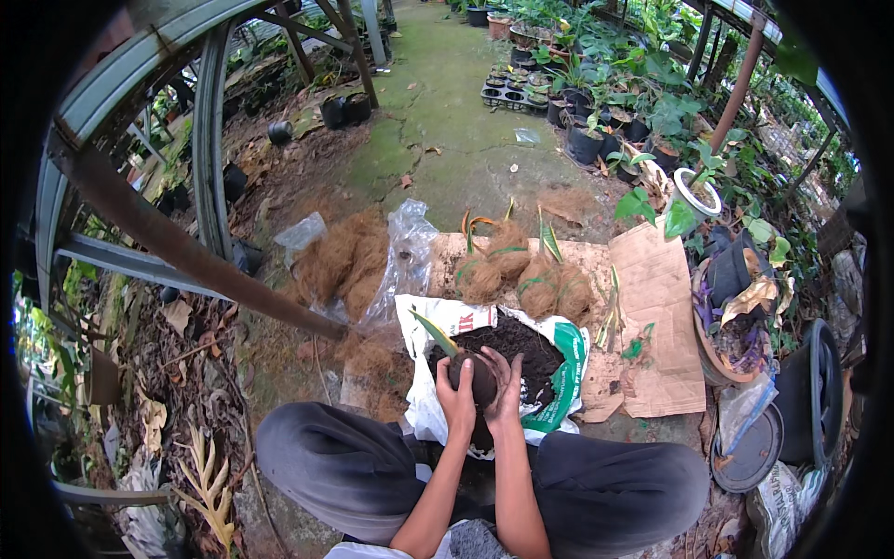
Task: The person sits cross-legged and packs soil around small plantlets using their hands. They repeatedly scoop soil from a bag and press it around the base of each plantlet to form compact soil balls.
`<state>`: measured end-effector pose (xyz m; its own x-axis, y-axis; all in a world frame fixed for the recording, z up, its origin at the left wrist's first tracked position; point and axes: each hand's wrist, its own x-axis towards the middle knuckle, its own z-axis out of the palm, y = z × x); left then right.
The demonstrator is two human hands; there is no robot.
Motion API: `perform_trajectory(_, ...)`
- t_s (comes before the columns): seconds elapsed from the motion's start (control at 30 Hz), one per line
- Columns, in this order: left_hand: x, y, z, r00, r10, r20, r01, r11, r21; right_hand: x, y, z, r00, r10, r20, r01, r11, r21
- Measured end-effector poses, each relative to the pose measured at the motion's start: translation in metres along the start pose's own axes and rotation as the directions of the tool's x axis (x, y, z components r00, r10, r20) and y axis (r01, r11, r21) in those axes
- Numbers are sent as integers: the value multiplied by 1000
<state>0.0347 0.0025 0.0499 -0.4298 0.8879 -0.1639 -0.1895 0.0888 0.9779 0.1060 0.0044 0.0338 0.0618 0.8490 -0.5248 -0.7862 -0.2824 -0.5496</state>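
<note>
Between my two palms is a dark, rounded ball of soil (pixel 482 381). A snake plant cutting (pixel 438 332) with yellow-edged green leaves sticks out of its top, leaning to the left. My left hand (pixel 455 391) cups the ball's left side, thumb up. My right hand (pixel 507 388) curves around the right side with soil-stained fingers. Below them a white and green plastic sack (pixel 571 363) lies opened out, with loose dark potting soil (pixel 534 349) in it. Just beyond sit several fibre-wrapped balls (pixel 538 288) bound with green string, some with leaves sticking out.
Brown coconut fibre (pixel 349 258) is heaped by clear plastic bags (pixel 408 244) at left. Flattened cardboard (pixel 660 328) lies at right, bearing loose leaves (pixel 611 311) and green string (pixel 634 347). A rusty pole (pixel 209 258) slants in from the left. Potted plants (pixel 587 136) line the right side.
</note>
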Motion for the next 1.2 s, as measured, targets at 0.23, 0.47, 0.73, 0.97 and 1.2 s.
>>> perform_trajectory(0.23,-4,14,1,843,396,365,-531,722,443,-2,-5,-21,988,103,111,-121,977,174)
perform_trajectory(0.47,-3,3,3,889,346,299,-451,775,443,9,26,-37,975,118,190,-166,951,260)
perform_trajectory(0.73,3,-16,-14,994,62,85,-94,892,443,12,45,-24,973,224,-44,-224,974,17)
perform_trajectory(0.97,33,-31,-41,953,-197,-231,122,945,-303,28,38,-72,973,-205,-105,3,467,-884)
perform_trajectory(1.2,36,-21,-48,933,-277,-230,148,878,-455,8,101,-81,989,-140,-58,-78,-142,-987)
